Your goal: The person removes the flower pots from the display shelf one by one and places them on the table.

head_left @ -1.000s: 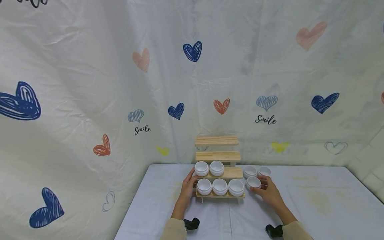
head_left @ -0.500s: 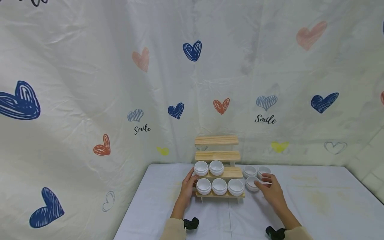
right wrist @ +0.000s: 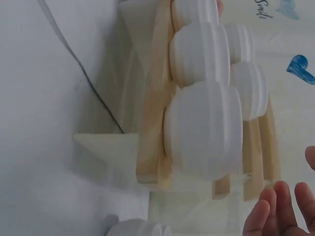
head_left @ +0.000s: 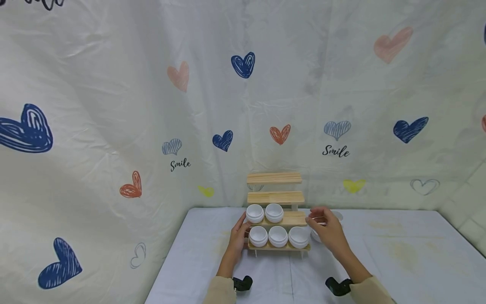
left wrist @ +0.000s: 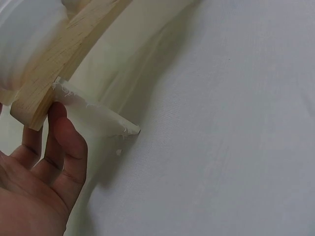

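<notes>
A four-step wooden display stand (head_left: 280,197) stands on the white-covered table. Three white cups (head_left: 278,236) sit on its lowest step, and two more white cups (head_left: 274,213) fill the left part of the second step. My left hand (head_left: 237,238) pinches the left end of a step; in the left wrist view its fingers (left wrist: 69,142) are curled against the board's end. My right hand (head_left: 329,232) is beside the second step's right end, fingers loosely bent and holding nothing. Loose white cups (head_left: 316,236) on the table are partly hidden behind this hand.
A patterned white curtain (head_left: 212,105) hangs close behind the table. The table (head_left: 402,245) stretches to the right, with faint yellowish stains. Dark wrist devices (head_left: 243,283) show on both wrists.
My right hand has let go of the nearest loose cup and moved left and upward, toward the stand's second step. The left hand and the stand have stayed in place.
</notes>
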`<act>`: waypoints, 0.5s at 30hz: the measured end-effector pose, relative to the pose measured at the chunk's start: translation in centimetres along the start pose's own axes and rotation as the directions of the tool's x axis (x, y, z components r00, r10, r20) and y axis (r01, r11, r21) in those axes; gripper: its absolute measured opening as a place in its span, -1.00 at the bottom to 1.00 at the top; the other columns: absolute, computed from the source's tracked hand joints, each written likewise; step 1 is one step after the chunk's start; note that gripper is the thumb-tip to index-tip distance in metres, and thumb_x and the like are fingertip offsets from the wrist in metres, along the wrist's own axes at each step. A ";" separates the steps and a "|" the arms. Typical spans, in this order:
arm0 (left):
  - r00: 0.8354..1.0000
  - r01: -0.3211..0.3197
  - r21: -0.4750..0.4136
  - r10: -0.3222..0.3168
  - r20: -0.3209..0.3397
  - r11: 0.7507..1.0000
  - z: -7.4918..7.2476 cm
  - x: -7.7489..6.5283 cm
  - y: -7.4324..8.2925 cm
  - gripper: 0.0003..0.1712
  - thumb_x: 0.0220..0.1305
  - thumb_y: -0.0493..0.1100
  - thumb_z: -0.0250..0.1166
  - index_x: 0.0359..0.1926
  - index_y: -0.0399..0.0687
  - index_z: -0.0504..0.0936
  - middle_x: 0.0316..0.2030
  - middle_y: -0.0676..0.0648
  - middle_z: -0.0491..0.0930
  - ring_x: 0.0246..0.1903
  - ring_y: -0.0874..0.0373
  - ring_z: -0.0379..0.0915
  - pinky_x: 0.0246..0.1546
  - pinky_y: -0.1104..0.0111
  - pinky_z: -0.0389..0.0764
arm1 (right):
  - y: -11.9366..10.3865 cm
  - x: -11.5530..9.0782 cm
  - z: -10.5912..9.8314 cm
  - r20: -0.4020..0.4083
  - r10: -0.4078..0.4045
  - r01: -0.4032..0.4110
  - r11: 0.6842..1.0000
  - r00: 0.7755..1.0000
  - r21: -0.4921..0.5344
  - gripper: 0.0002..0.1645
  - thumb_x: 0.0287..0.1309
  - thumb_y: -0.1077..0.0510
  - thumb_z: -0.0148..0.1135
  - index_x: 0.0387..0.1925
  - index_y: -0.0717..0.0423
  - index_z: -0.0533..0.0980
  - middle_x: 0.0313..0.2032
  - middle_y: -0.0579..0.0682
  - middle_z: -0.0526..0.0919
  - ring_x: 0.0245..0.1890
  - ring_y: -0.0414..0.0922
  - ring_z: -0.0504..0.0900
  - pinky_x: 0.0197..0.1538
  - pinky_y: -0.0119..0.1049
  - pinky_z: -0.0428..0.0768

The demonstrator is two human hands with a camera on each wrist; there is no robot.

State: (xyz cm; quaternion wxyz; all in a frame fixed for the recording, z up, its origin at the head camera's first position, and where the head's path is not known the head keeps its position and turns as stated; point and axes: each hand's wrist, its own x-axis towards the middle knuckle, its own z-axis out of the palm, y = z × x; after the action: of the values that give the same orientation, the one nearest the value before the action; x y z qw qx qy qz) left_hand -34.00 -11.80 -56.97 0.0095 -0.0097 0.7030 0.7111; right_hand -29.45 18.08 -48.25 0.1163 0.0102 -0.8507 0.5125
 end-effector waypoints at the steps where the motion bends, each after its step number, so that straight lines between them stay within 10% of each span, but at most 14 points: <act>1: 1.000 0.000 -0.002 0.000 0.000 1.000 0.0 0.0 0.0 -0.29 0.46 0.11 0.13 0.56 0.23 0.26 -0.30 0.07 0.58 -0.29 0.19 0.50 -0.44 0.36 0.57 | -0.4 0.0 0.2 0.013 -0.013 0.013 1.000 1.000 0.005 -0.47 0.37 -0.06 0.29 0.20 0.15 0.46 0.05 0.12 0.63 0.03 -0.06 0.57 0.00 -0.44 0.52; 15: 1.000 -0.003 -0.004 0.003 0.004 1.000 0.0 0.0 0.1 -0.30 0.46 0.10 0.13 0.56 0.22 0.26 -0.30 0.07 0.57 -0.31 0.21 0.50 -0.46 0.37 0.56 | -3.6 1.0 3.3 0.176 -0.110 0.101 0.993 0.978 0.054 -0.47 0.27 0.06 0.39 0.18 0.14 0.45 0.13 0.18 0.58 0.13 0.08 0.57 0.19 -0.10 0.54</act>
State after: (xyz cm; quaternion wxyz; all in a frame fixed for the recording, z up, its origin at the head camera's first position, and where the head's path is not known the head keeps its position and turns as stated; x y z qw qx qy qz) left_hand -34.00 -11.79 -56.90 0.0097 -0.0070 0.7017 0.7124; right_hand -30.55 13.56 -46.36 0.0663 0.1038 -0.8442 0.5217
